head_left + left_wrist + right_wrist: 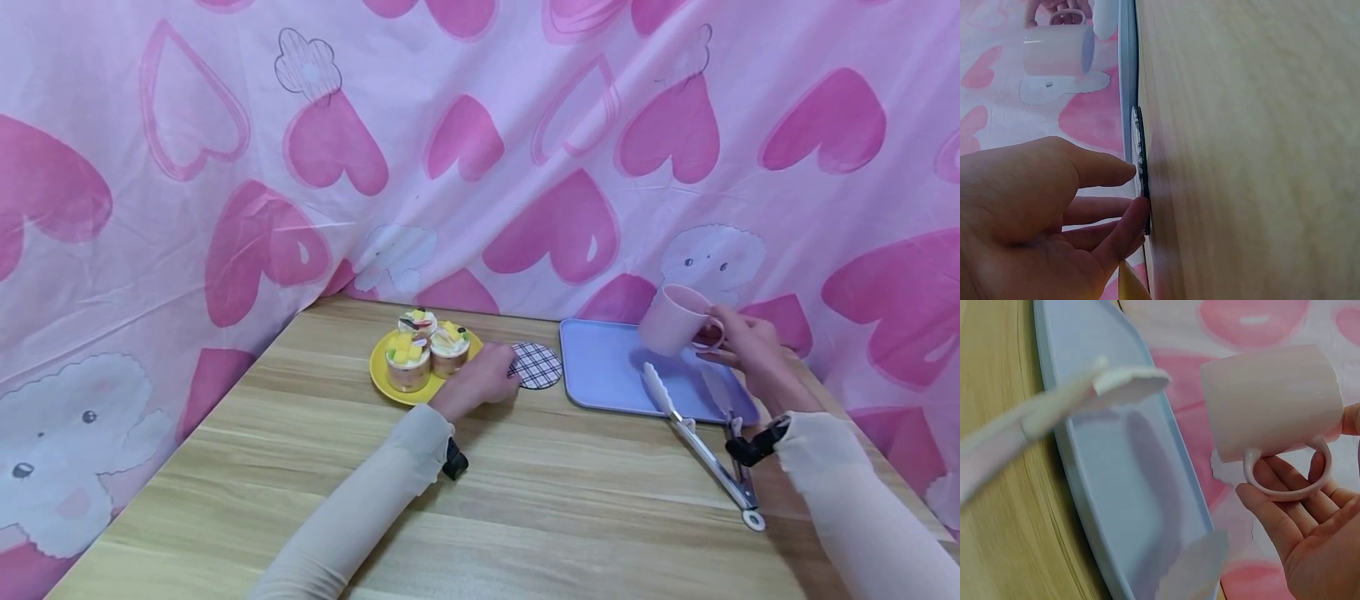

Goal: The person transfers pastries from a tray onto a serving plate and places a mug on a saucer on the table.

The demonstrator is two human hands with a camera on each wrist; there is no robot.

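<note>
In the head view my right hand holds a pink mug by its handle, tilted above the blue tray. The right wrist view shows the fingers behind the handle of the mug. My left hand pinches the near left edge of a round checked coaster close to the wooden table. Seen edge-on in the left wrist view, the coaster has the thumb and fingertips right at it. Metal tongs with pale tips lean over the tray's front edge, beneath the right hand.
Left of the coaster, a yellow plate bears several dessert cups topped with cream and fruit. A pink heart-patterned cloth hangs behind the table. The tongs' handle end reaches toward the table's front.
</note>
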